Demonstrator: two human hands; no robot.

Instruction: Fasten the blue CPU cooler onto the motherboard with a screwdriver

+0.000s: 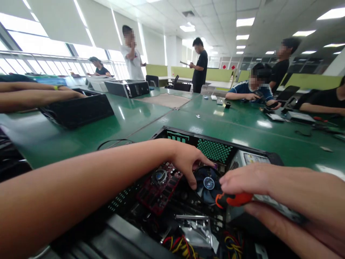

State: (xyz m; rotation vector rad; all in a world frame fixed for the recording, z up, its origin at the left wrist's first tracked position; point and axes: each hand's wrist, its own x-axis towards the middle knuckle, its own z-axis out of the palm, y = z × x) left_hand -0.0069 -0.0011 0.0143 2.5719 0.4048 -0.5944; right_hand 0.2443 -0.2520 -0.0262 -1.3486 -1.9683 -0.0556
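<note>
An opened black computer case lies in front of me on the green table. My left hand reaches into it, thumb and index finger spread around the far side of the CPU fan. Its other fingers are partly hidden, and the index fingertip is close to a small purple connector. In my right hand is a screwdriver with an orange and black handle, beside the fan; its tip is hidden. Left of the fan sits a red graphics card. A metal power supply fills the case's right corner.
Colored cables and a silver metal bracket lie in the near part of the case. Across the green table, a co-worker's arms reach into another black case. Further co-workers sit and stand beyond, with loose parts at the right.
</note>
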